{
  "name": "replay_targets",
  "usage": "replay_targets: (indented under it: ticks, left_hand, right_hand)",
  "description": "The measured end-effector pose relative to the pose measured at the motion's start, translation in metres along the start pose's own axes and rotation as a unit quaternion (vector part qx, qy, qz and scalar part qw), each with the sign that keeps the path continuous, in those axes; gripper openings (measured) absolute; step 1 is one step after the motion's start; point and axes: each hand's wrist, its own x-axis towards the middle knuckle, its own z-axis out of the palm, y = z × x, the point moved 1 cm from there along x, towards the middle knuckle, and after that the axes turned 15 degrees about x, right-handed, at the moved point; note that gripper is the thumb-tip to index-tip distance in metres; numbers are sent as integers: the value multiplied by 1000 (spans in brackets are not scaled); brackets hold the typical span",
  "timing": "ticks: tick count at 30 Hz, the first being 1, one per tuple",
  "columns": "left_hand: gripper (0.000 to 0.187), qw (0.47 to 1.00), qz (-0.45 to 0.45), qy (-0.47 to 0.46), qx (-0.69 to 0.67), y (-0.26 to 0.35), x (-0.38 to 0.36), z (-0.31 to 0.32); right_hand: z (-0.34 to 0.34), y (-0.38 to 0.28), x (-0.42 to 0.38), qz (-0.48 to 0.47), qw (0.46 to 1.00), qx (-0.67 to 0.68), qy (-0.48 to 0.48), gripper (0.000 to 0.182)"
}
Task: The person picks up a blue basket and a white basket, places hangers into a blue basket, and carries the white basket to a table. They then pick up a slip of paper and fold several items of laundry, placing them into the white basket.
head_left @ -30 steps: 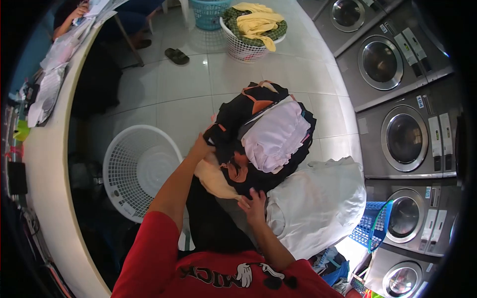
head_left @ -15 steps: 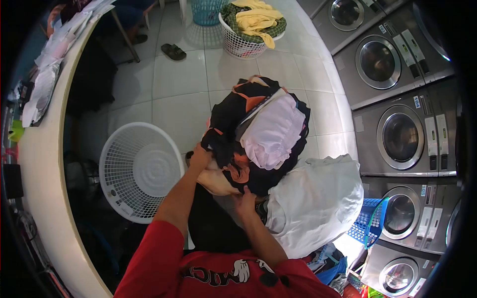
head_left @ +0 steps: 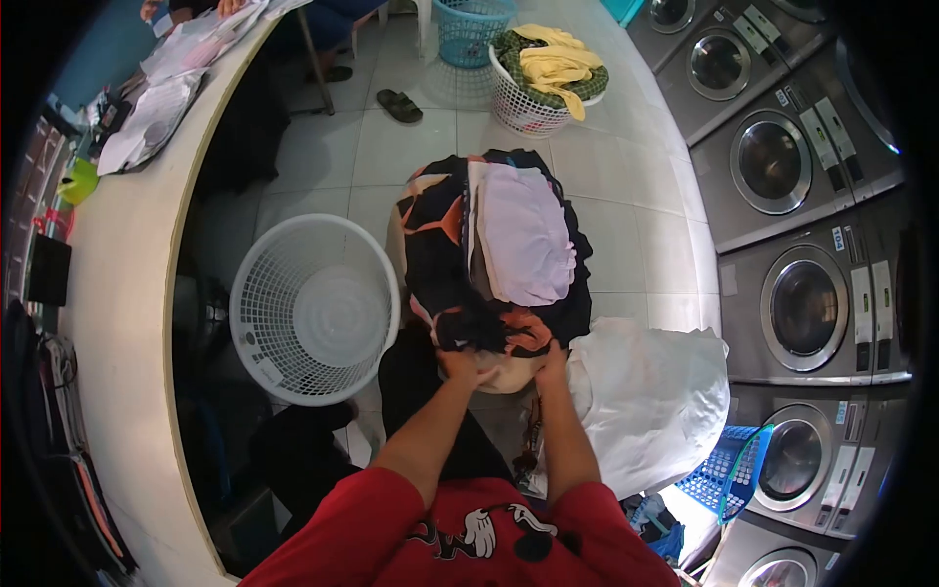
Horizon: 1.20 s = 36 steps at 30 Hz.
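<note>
In front of my knees is a bulky bundle of laundry (head_left: 435, 259), with black and orange patterned cloth outside. A folded pale pink garment (head_left: 525, 240) lies on its top. Cream cloth (head_left: 511, 376) shows at the near end of the bundle. My left hand (head_left: 468, 366) grips the bundle's near left edge, fingers curled and slightly blurred. At the near right edge my right hand (head_left: 553, 362) holds the cloth, its fingertips partly hidden. A large white cloth bundle (head_left: 650, 401) sits just right of my right hand.
An open white laundry basket (head_left: 256, 293) stands left, beside a long counter (head_left: 112, 323). Ahead are a basket of yellow and green cloth (head_left: 528, 108), a light-blue basket (head_left: 469, 34) and a sandal (head_left: 399, 107). Machines (head_left: 807, 293) line the right, near a blue basket (head_left: 719, 465). Another person's hand (head_left: 231, 8) rests on papers.
The black-and-orange bundle has turned and straightened. My left hand has moved from its left side to the near edge, closer to my right hand. The whole view has shifted.
</note>
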Motion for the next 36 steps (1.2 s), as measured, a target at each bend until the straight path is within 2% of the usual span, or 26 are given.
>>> replay_targets:
  ticks: [1,2,3,4,5,6,7,8,9,10,11,12,14,16,18,19,21,22,24,25,26,28,29,31,35,36]
  left_hand:
    - [74,997,66,33,16,-17,5,4]
    - [73,989,129,67,31,-33,15,6]
    - [66,983,66,104,137,-40,22,5]
    - [66,984,60,106,130,-45,29,3]
    - [62,985,-5,29,172,-37,17,0]
    - [58,974,-68,-50,210,-30,10,-4]
    - [54,951,-41,-222,210,-50,42,-12]
    - [51,900,-9,-385,203,-68,73,-20]
    - [51,902,-8,-384,198,-55,50,-30]
    - [46,890,-42,-415,184,-29,-8,-43]
    - [42,875,-80,-445,171,-8,-48,-53]
    - [42,876,-85,-443,170,8,-57,-56]
    - [39,883,149,-413,166,50,-58,-53]
    - [38,895,246,-346,134,88,-39,-36]
    - [36,907,301,-267,124,119,-16,-8]
    - [36,907,300,-269,121,129,-8,5]
    - [37,923,326,-161,121,145,9,24]
    - [37,925,325,-157,117,149,22,28]
    - [40,881,375,-59,281,143,66,39]
    - [39,888,382,-33,253,134,92,47]
    - [39,889,380,-33,255,135,88,47]
    - [36,838,385,31,386,141,66,44]
    - [36,838,384,30,387,143,64,44]
    - [34,812,375,25,447,150,60,47]
    - [35,823,341,34,453,156,65,63]
    - [36,836,338,5,433,156,69,66]
  right_hand:
    - [3,-8,4,2,1000,-5,-3,38]
    - [-1,-14,13,-9,997,-72,16,37]
    - [-4,-18,20,-19,989,-139,35,37]
    - [-7,-18,26,-29,977,-206,52,37]
    - [-3,-16,23,-50,978,-198,36,45]
    - [-1,-9,19,-47,977,-206,32,45]
    - [0,-4,12,-138,954,-256,72,47]
    - [3,5,10,-230,919,-301,108,48]
    - [26,9,-19,-268,908,-311,85,53]
    - [62,3,-67,-305,895,-318,65,57]
    - [88,-5,-93,-399,847,-351,-13,52]
    - [111,-11,-111,-485,784,-377,-90,48]
    - [154,-39,-111,-555,671,-450,-198,42]
    - [197,-62,-90,-553,568,-549,-264,39]
    - [228,-62,-54,-485,557,-599,-310,42]
    - [234,-57,-39,-485,554,-601,-310,42]
    - [238,-39,-7,-421,415,-757,-278,47]
    - [233,-30,5,-419,413,-758,-283,47]
    - [219,-15,22,-409,402,-780,-252,53]
    - [214,-12,27,-415,396,-782,-245,54]
    - [212,-11,29,-412,397,-783,-244,54]
    - [210,-9,30,-425,395,-777,-244,54]
    - [208,-10,33,-424,395,-778,-243,54]
    - [207,-15,38,-401,429,-764,-268,53]
    - [208,-18,42,-383,439,-764,-278,51]
    - [207,-19,43,-382,442,-760,-284,51]
